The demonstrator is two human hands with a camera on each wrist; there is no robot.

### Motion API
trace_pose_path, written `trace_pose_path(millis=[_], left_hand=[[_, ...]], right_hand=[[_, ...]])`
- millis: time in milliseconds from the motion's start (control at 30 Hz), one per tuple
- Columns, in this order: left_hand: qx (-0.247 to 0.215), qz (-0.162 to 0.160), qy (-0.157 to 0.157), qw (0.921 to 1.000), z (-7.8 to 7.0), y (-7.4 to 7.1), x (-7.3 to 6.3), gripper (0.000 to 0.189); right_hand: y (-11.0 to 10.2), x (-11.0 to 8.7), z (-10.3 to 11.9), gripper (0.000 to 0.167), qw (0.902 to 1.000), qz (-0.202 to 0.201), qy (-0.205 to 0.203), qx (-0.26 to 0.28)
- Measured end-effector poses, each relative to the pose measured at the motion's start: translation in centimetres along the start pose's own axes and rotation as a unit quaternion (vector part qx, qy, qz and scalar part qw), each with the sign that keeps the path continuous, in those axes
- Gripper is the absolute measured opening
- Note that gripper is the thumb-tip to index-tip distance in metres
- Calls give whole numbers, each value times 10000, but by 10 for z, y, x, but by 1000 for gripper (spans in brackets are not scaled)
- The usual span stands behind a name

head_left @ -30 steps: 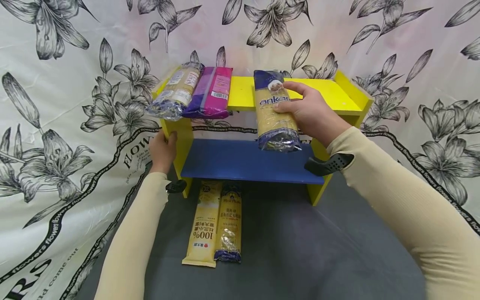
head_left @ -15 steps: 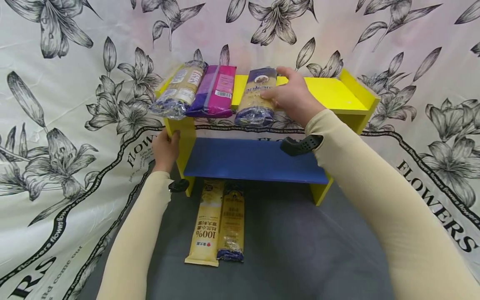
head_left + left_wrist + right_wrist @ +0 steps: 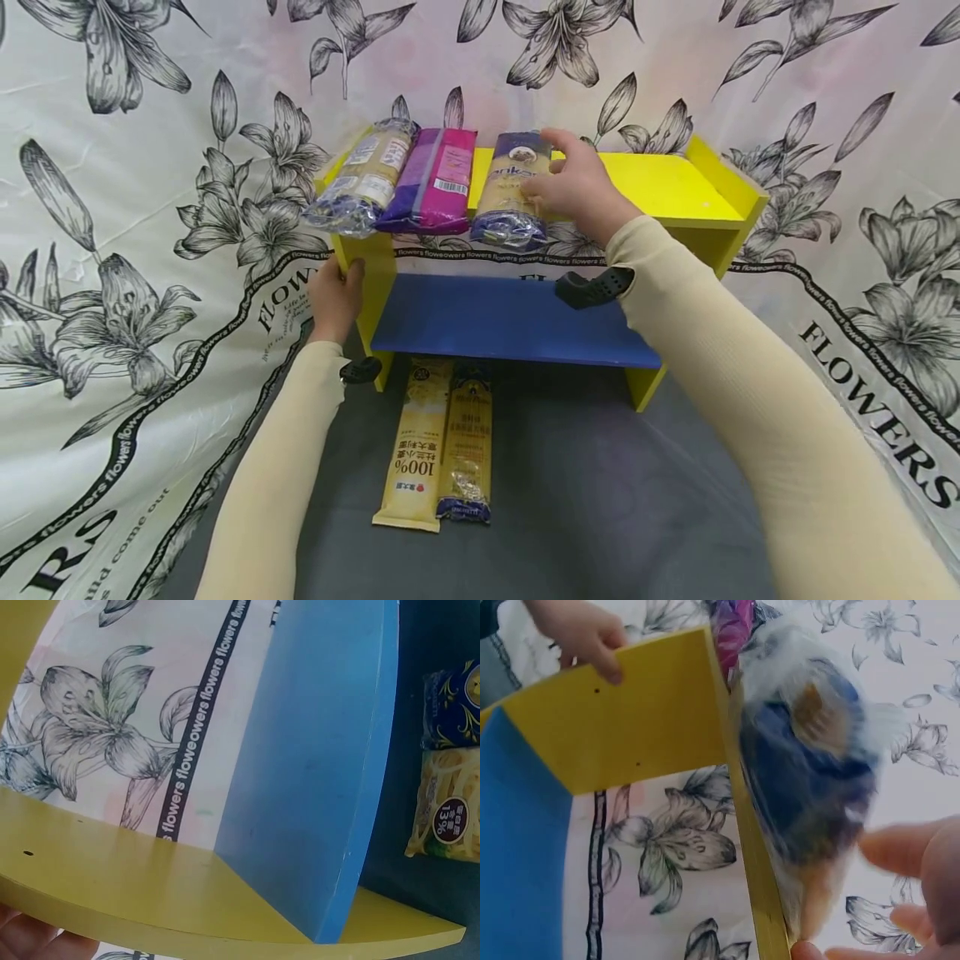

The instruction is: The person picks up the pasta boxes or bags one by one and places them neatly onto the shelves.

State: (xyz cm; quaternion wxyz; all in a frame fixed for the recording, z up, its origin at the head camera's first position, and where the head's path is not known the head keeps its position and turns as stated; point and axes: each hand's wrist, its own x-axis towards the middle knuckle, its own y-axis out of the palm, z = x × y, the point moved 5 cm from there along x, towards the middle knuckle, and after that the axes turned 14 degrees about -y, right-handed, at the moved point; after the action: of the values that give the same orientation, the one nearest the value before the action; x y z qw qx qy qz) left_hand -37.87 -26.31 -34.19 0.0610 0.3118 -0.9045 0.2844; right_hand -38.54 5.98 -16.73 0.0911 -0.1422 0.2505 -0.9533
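Observation:
In the head view, my right hand (image 3: 581,185) pinches the right side of a clear-wrapped pasta packet (image 3: 504,200) with a blue top and "ankara" lettering. The packet lies on the yellow top board (image 3: 652,185) of a small shelf unit, its crinkled end sticking out over the front edge. In the right wrist view, thumb and fingers (image 3: 900,847) are at one side of this packet (image 3: 810,780). At the unit's left, my left hand (image 3: 335,300) grips the yellow side panel (image 3: 377,287); its fingertips (image 3: 30,937) show at the panel's edge in the left wrist view.
Left on the top board lie a pink-purple packet (image 3: 435,183) and another clear-wrapped pasta packet (image 3: 367,177). A blue board (image 3: 517,321) forms the lower shelf. Beneath, on the grey surface (image 3: 585,500), rest a yellow pasta packet (image 3: 414,450) and a gold-blue one (image 3: 467,450). A flowered cloth hangs behind.
My right hand has brought the ankara packet left and back, lowering it from in front of the unit onto the top board beside the pink-purple packet. My left hand keeps its grip.

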Motion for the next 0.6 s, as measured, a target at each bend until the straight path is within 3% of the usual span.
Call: trace_pose_path(millis=[133, 200, 300, 367, 433, 600], left_hand=[[16, 10, -31, 10000, 0, 3, 0, 31], [18, 17, -32, 10000, 1, 3, 1, 31], [20, -2, 13, 10000, 0, 3, 2, 31], [0, -19, 27, 10000, 0, 3, 2, 32], [-13, -42, 34, 10000, 0, 3, 3, 31], [18, -44, -60, 10000, 1, 3, 1, 30]], right_hand=[[-9, -13, 0, 77, 9974, 133, -323, -624], [-8, -22, 1, 76, 9895, 393, -704, -1202], [-1, -34, 2, 77, 9618, 925, -1464, -2119], [6, -40, 2, 74, 9445, 1154, -1852, -2456], [12, -42, 2, 71, 9333, 1252, -2078, -2649], [17, -39, -2, 67, 9360, 1217, -2005, -2625]])
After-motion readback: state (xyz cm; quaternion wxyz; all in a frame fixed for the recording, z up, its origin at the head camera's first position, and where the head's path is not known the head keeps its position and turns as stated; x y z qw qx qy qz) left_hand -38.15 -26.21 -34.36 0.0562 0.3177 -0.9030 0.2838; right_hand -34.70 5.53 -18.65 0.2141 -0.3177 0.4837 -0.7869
